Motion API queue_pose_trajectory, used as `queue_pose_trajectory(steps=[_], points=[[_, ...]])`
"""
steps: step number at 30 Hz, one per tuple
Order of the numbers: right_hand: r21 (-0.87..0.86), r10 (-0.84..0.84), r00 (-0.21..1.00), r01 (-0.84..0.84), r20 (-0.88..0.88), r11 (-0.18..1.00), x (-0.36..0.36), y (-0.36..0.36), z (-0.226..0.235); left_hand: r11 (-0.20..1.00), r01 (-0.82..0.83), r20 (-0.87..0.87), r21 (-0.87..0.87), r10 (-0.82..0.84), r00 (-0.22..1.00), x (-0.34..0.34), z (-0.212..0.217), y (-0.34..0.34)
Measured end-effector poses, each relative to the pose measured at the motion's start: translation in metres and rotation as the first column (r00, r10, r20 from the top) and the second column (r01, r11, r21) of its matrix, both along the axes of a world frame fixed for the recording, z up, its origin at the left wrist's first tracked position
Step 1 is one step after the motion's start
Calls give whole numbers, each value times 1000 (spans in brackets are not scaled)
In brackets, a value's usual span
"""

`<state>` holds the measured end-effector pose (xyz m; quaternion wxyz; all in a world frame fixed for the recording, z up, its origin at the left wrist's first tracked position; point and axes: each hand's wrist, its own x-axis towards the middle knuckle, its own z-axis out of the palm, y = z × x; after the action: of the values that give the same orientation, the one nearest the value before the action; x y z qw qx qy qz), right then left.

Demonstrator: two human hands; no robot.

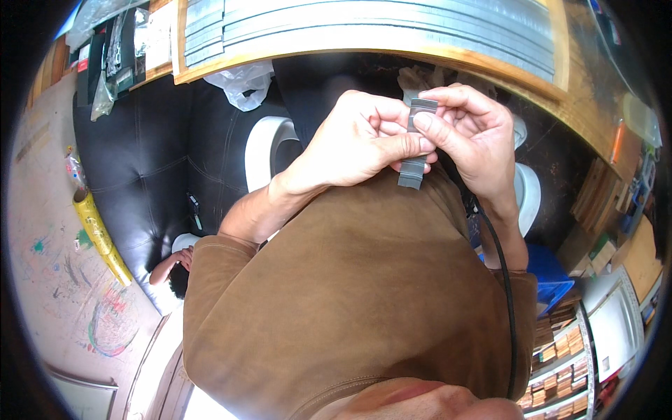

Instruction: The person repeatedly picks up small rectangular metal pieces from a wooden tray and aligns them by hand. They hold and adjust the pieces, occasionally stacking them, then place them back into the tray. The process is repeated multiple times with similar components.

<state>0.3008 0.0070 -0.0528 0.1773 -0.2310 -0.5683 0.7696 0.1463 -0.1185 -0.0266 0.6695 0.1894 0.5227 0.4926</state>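
Between my two hands is a short, narrow stack of thin dark grey strips (411,173), held at a slant in front of my chest. My left hand (357,136) pinches it around the middle, the thumb lying across its face and the fingers behind. Higher up, my right hand (479,133) grips it with the thumb pressed on the front and the index finger at the top end. The lower end sticks out below my left thumb, its layers slightly fanned. The fingers hide part of the stack.
A wooden tray (371,56) with long silvery grey strips lies beyond my hands. White plastic bags (245,85), a black padded seat (154,140) and a white chair (262,143) are around. A yellow roll (101,234) leans left; a black cable (502,280) hangs on my right.
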Motion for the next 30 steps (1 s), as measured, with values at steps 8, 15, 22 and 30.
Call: queue_pose_trajectory(steps=[8, 15, 22, 30], points=[[-50, -9, 1000, 9, 7, 999, 0, 1, 0, 1000, -10, 5, 3, 10, 1000, 2, -4, 0], [-11, -7, 1000, 7, -17, 1000, 0, 3, -5, 1000, 19, -31, 4, -18, 999, 0, -3, 3], [-63, -37, 999, 36, -10, 997, 0, 3, -1, 999, -45, 48, -18, 45, 998, 3, -4, 5], [-180, 35, 998, -26, 46, 983, 2, 5, 1, 999, -2, 0, -37, 2, 1000, 1, -9, 2]])
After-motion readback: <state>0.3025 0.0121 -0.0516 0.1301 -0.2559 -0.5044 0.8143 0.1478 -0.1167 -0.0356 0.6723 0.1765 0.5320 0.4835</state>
